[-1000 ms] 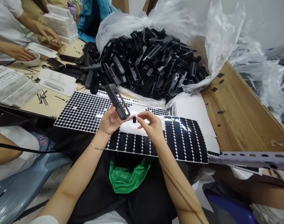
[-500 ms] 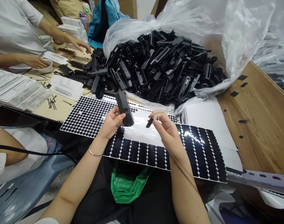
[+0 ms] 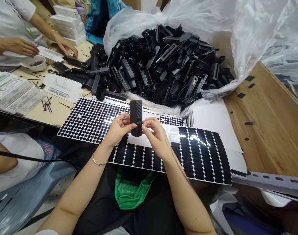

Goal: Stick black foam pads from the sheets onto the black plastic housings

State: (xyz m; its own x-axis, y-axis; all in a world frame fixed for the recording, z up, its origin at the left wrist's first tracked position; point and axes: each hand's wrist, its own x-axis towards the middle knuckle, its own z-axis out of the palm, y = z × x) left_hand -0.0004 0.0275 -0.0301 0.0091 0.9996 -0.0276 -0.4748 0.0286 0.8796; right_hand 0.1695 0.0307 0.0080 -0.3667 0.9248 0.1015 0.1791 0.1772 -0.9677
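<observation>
My left hand [image 3: 119,130] grips a black plastic casing [image 3: 135,114] by its lower left side. The casing stands nearly upright, with a ribbed, textured face turned toward the right. At its lower right edge, my right hand [image 3: 156,135] pinches a small black oval sticker [image 3: 139,129], mostly hidden against the casing. Both hands are above a sheet of black oval stickers [image 3: 204,153], which has a bare white stretch in the middle. A sheet of small black round stickers [image 3: 87,119] lies to the left, partly beneath my left forearm's side.
Behind my hands, a heap of black casings [image 3: 163,68] lies in a clear plastic bag [image 3: 203,23]. At left, a co-worker's hands [image 3: 65,45] are near a white bowl [image 3: 33,67] of small dark parts. White boxes [image 3: 14,93] stand nearby. Loose stickers dot the wooden board [image 3: 269,130].
My right hand has moved left with the sticker and now meets the casing. The casing has turned more upright. The co-worker's one hand has lifted off the bowl.
</observation>
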